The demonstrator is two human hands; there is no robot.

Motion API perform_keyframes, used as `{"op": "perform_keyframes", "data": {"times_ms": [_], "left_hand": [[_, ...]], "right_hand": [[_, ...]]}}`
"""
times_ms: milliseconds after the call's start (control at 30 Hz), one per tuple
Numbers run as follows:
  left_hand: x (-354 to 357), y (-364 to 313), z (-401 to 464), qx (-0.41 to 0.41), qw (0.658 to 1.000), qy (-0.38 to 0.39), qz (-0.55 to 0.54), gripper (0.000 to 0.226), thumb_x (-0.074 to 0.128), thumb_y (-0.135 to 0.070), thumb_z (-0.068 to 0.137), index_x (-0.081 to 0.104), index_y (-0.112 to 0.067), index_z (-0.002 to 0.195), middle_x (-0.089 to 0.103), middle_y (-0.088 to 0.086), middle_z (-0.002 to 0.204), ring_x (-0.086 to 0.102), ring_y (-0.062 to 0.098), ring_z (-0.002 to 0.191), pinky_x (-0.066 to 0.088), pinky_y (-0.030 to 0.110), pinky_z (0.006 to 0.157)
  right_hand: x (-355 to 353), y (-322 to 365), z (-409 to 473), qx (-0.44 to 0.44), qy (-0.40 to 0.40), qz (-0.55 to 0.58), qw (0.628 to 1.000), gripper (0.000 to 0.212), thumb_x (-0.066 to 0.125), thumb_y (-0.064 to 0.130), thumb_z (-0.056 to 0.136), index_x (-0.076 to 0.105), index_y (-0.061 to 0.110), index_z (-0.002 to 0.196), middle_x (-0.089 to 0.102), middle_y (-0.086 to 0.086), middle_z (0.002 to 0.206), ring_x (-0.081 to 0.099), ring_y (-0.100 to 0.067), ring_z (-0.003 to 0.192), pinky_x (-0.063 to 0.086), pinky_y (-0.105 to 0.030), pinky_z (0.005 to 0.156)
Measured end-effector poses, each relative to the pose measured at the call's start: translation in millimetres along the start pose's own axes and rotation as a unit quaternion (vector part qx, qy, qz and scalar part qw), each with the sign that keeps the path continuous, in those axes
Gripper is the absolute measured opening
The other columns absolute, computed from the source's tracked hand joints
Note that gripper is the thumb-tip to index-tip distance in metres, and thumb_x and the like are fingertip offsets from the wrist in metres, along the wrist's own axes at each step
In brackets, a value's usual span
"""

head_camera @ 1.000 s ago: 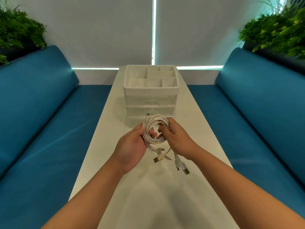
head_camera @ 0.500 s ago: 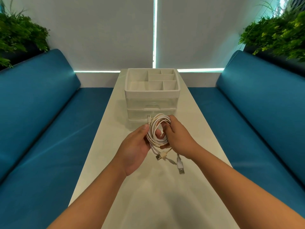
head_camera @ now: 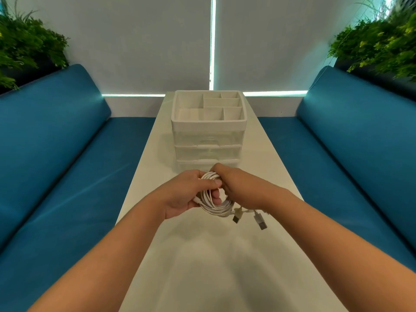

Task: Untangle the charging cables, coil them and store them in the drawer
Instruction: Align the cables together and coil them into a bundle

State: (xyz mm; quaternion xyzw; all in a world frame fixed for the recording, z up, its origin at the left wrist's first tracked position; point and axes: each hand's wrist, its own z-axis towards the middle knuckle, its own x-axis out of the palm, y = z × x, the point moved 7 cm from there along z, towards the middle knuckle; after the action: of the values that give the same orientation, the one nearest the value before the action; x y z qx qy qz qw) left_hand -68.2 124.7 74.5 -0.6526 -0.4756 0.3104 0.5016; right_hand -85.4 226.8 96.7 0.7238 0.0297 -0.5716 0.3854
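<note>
A coil of white charging cables (head_camera: 213, 204) hangs between my hands above the white table (head_camera: 202, 266). My left hand (head_camera: 186, 194) grips the coil's left side, thumb laid over its top. My right hand (head_camera: 240, 190) closes on the right side from above. Two USB plugs (head_camera: 260, 221) dangle loose below my right wrist. Just beyond my hands stands a white drawer organiser (head_camera: 208, 140) with clear drawers, all shut, and an open divided tray on top. The lowest drawer is partly hidden by my hands.
Blue upholstered benches (head_camera: 67, 165) run along both sides of the narrow table. Green plants (head_camera: 378, 43) sit behind each bench back. A blind-covered window closes off the far end.
Both hands have tightened on the coil and tipped it flatter and lower. The dangling plugs have swung from the middle to the right. The view has tilted down slightly.
</note>
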Motion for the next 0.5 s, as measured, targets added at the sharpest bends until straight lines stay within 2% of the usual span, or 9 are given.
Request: {"op": "perform_keyframes", "data": {"times_ms": [67, 133, 233, 333, 400, 500], "left_hand": [[-2.5, 4.1, 3.3, 0.007, 1.0, -0.011, 0.001, 0.01, 0.057, -0.016, 0.097, 0.06, -0.009, 0.09, 0.057, 0.003, 0.066, 0.06, 0.015, 0.063, 0.048, 0.033, 0.079], [-5.4, 10.6, 6.3, 0.02, 0.998, -0.032, -0.04, 0.015, 0.054, -0.018, 0.099, 0.059, -0.007, 0.09, 0.046, 0.002, 0.064, 0.051, 0.014, 0.057, 0.046, 0.034, 0.08], [-8.8, 23.9, 7.7, 0.006, 0.989, -0.084, -0.125, 0.027, 0.058, -0.033, 0.096, 0.063, -0.007, 0.093, 0.034, 0.0, 0.058, 0.038, 0.013, 0.051, 0.047, 0.032, 0.073], [-10.0, 34.3, 7.4, -0.021, 0.98, -0.152, -0.127, 0.043, 0.06, -0.055, 0.088, 0.064, -0.012, 0.084, 0.026, -0.003, 0.052, 0.03, 0.013, 0.046, 0.045, 0.034, 0.075], [-12.9, 36.0, 5.9, -0.024, 0.975, -0.195, -0.109, 0.047, 0.058, -0.057, 0.089, 0.063, -0.01, 0.083, 0.025, -0.005, 0.048, 0.027, 0.013, 0.043, 0.045, 0.033, 0.073], [-16.5, 33.9, 5.5, -0.015, 0.972, -0.21, -0.105, 0.046, 0.058, -0.052, 0.091, 0.06, -0.008, 0.078, 0.027, -0.006, 0.044, 0.027, 0.012, 0.039, 0.047, 0.033, 0.069]], "right_hand": [[-3.5, -5.2, 0.9, 0.022, -0.028, 0.018, 0.999, 0.02, 0.04, 0.026, 0.1, 0.047, 0.018, 0.116, 0.062, -0.003, 0.099, 0.058, -0.02, 0.082, 0.049, -0.035, 0.073], [-11.7, -14.7, -0.9, 0.062, -0.084, 0.025, 0.994, 0.035, 0.052, 0.04, 0.095, 0.047, 0.018, 0.122, 0.061, -0.002, 0.104, 0.059, -0.02, 0.084, 0.05, -0.034, 0.075], [-10.3, -26.6, -3.1, 0.1, -0.103, 0.015, 0.989, 0.038, 0.061, 0.05, 0.087, 0.056, 0.015, 0.1, 0.065, -0.002, 0.086, 0.06, -0.02, 0.074, 0.049, -0.036, 0.069], [3.3, -29.7, -2.3, 0.108, -0.083, 0.049, 0.989, 0.037, 0.059, 0.051, 0.088, 0.057, 0.014, 0.089, 0.065, -0.002, 0.077, 0.058, -0.018, 0.067, 0.048, -0.036, 0.065], [4.8, -27.2, -1.6, 0.103, -0.086, 0.04, 0.99, 0.038, 0.056, 0.053, 0.088, 0.055, 0.015, 0.087, 0.064, -0.001, 0.077, 0.055, -0.017, 0.066, 0.045, -0.035, 0.063], [-0.1, -22.5, -2.4, 0.089, -0.104, 0.021, 0.99, 0.037, 0.053, 0.053, 0.09, 0.049, 0.018, 0.079, 0.061, 0.0, 0.072, 0.055, -0.021, 0.068, 0.044, -0.036, 0.063]]}}
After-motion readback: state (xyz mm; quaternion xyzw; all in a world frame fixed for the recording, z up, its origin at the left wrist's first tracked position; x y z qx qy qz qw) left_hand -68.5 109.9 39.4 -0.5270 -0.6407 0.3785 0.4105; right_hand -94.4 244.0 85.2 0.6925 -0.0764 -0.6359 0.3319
